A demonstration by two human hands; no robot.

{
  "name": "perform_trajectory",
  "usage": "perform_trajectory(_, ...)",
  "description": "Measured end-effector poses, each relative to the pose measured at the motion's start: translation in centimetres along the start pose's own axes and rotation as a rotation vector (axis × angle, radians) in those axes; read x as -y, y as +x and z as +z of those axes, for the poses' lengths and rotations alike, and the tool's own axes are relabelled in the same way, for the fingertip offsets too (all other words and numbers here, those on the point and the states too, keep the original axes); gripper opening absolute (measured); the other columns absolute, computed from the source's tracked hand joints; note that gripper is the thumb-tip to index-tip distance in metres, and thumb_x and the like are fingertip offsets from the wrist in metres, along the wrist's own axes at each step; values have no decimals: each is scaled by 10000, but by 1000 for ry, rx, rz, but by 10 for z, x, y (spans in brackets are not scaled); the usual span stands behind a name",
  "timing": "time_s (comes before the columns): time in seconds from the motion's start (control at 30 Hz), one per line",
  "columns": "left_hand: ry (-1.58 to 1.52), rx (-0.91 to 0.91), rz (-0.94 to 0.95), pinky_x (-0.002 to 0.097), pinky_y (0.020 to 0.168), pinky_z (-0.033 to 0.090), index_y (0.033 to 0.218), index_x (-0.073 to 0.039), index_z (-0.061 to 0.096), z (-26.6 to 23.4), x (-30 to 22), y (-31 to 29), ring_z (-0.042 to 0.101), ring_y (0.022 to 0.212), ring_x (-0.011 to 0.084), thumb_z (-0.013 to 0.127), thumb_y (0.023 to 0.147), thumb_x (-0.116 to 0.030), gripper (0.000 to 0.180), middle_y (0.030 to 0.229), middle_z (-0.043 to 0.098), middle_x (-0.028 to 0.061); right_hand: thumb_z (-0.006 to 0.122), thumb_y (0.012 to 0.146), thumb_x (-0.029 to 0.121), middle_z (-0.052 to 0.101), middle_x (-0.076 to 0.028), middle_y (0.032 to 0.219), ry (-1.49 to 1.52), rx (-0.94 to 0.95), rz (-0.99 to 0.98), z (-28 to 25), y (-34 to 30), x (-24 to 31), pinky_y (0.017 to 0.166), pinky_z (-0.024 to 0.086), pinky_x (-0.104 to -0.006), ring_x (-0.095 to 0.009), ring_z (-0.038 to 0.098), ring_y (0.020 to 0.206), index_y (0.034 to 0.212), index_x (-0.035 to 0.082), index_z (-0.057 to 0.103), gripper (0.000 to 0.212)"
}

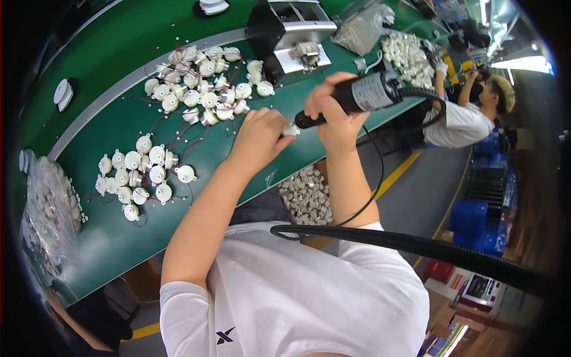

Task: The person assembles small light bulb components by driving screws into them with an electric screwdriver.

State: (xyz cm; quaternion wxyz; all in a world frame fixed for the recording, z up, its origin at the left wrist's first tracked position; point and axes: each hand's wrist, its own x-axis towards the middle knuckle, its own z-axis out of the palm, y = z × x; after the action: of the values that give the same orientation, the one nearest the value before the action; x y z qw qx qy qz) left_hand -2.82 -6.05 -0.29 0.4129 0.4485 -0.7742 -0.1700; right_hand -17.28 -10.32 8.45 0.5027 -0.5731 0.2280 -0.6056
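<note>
My right hand (334, 113) is wrapped round a black electric screwdriver (363, 94), held nearly level with its tip pointing left. Its cable trails off to the right. At that tip is a small white plastic part (290, 129), which the fingers of my left hand (262, 138) pinch over the green bench. Part of it is hidden by my fingers. Just beyond my left hand lies a heap of round white motor-like units (208, 100) with thin dark red wires. A second group of the same units (157, 174) sits to the left of my left forearm.
A black and silver bench machine (297, 56) stands at the back. Right of it are a clear bag of small parts (361, 30) and a white parts pile (409, 61). A plastic bag of white parts (50, 208) lies far left. Below the bench edge is a box of small parts (307, 193). Another person (470, 113) works at right.
</note>
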Motion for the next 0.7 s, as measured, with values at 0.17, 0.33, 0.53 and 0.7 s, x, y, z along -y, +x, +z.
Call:
perform_trajectory(0.17,-21,-9,-5,393,782,430,956,-31,650,2,1,2,588,880,280,801,734,-200,316,882,623,72,672,829,-4,560,-103,677,-55,58,-69,-4,4,-3,510,455,-339,-189,523,530,1157,-18,496,373)
perform_trajectory(0.33,-25,-16,4,395,784,431,959,-29,646,3,2,1,585,877,283,797,744,-204,315,882,622,73,632,817,-35,555,-103,669,-32,48,-77,-5,2,-5,501,456,-345,-187,512,520,1122,-7,494,336)
perform_trajectory(0.53,-10,-5,-16,385,815,438,966,-45,685,3,1,-1,582,907,254,805,721,-185,307,912,621,53,608,820,-57,539,-101,694,-14,38,-69,-6,-1,-6,510,459,-344,-179,497,520,1072,7,501,281)
perform_trajectory(0.7,-16,-14,10,396,784,434,982,-31,652,3,3,2,579,871,280,795,750,-201,321,881,617,73,603,830,-66,520,-94,696,-10,31,-68,-6,1,-7,510,458,-340,-174,491,520,1020,17,502,230)
